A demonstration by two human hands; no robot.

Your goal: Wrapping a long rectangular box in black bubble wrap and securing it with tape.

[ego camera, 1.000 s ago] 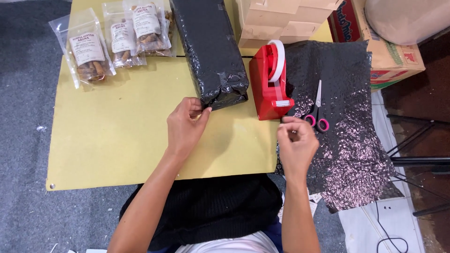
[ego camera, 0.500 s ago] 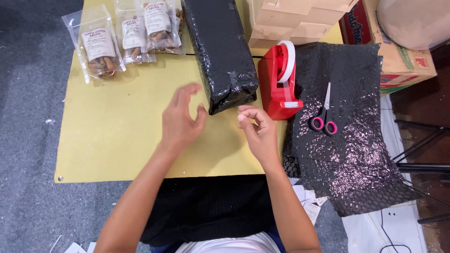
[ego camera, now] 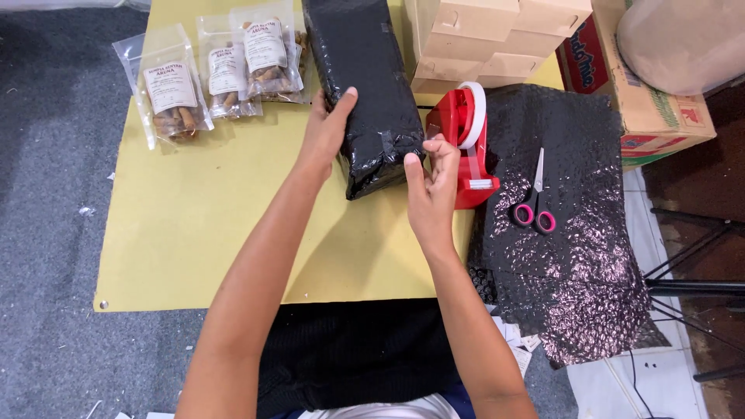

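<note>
A long, block-shaped parcel point(ego camera: 365, 85) wrapped in glossy black bubble wrap lies lengthwise on the yellow table point(ego camera: 194, 233), its far end running out of the top of the view and its near end folded over in a lumpy, creased flap. The wrap shines in small dimples, and a short strip of clear tape glints on its right side near the lower corner. The left hand point(ego camera: 324, 128) lies flat against the parcel's left side, fingers stretched up along it and the thumb over its top face, steadying rather than gripping. The right hand point(ego camera: 431, 182) is at the parcel's lower right edge, fingers half-curled and pinched together at the wrap; whether they hold a bit of tape cannot be told. Just beside that hand stands a red tape dispenser point(ego camera: 463, 143) with a white roll. To its right, a loose sheet of black bubble wrap point(ego camera: 574, 295) carries pink-handled scissors point(ego camera: 535, 202). At the table's far left lie clear spice packets point(ego camera: 217, 74), with stacked cardboard boxes point(ego camera: 497, 35) behind the dispenser.
</note>
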